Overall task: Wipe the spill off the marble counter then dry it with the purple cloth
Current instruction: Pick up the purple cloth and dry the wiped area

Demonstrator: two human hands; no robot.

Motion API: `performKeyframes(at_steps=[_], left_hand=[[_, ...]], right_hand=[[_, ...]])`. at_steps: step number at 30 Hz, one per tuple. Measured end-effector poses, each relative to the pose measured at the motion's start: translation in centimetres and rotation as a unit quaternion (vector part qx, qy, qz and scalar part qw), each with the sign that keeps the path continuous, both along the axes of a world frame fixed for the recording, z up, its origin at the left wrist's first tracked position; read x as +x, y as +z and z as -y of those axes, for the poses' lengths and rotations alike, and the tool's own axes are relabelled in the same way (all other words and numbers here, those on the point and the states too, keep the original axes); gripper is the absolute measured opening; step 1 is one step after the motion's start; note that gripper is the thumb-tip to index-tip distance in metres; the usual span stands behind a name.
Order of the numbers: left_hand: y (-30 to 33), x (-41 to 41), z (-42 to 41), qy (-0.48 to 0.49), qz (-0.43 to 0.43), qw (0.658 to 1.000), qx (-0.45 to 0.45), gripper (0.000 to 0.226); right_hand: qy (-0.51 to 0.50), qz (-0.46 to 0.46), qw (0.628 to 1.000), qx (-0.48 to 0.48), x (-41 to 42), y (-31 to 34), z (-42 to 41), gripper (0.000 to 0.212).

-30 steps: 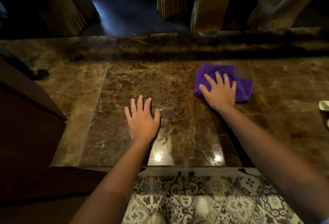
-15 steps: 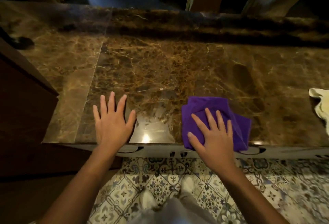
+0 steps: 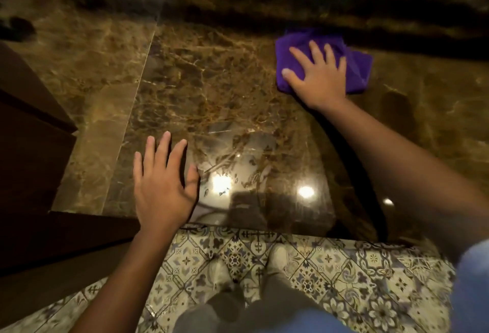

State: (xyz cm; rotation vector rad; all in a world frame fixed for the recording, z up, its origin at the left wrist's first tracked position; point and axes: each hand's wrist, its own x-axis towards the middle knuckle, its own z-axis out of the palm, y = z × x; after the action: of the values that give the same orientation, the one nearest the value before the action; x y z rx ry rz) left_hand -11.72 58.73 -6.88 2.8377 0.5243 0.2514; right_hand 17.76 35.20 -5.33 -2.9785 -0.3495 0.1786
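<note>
Patterned tile floor (image 3: 330, 277) nearest, two pale shoes (image 3: 280, 258) standing on it just under the edge. Next, brown marble bench (image 3: 211, 89), glossy, lamp glare near the front edge. Left hand (image 3: 161, 187) flat on the bench close to that edge, fingers (image 3: 164, 147) spread and open, gripping nothing. Beside it, to the right, a pale smeared patch amid the glare: perhaps leftover wet film, perhaps only reflection; cannot tell which. Farther back and to the right, right hand (image 3: 321, 78) pressed palm-down on the purple cloth (image 3: 357, 68), fingers splayed over it, not closed around it. Cloth folded, lying on the bench right against the dark raised ledge (image 3: 264, 12) at the back.

Progress, as a judgement: drying step under way, since the purple cloth is the one in hand; no other wiping cloth in view. No pooled liquid seen. Probably left: passes over the smeared patch near the front.

Count: two hands, one purple cloth, one bench, two shoes.
</note>
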Motion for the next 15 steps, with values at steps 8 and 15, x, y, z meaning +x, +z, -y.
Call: performKeyframes(at_steps=[8, 15], left_hand=[[0.5, 0.2, 0.5, 0.009, -0.027, 1.0, 0.007, 0.052], [1.0, -0.5, 0.5, 0.016, -0.044, 0.999, -0.006, 0.055]], right_hand=[[0.034, -0.021, 0.999, 0.015, -2.8, 0.5, -3.5, 0.066], [0.096, -0.014, 0.995, 0.029, -18.7, 0.6, -2.3, 0.067]])
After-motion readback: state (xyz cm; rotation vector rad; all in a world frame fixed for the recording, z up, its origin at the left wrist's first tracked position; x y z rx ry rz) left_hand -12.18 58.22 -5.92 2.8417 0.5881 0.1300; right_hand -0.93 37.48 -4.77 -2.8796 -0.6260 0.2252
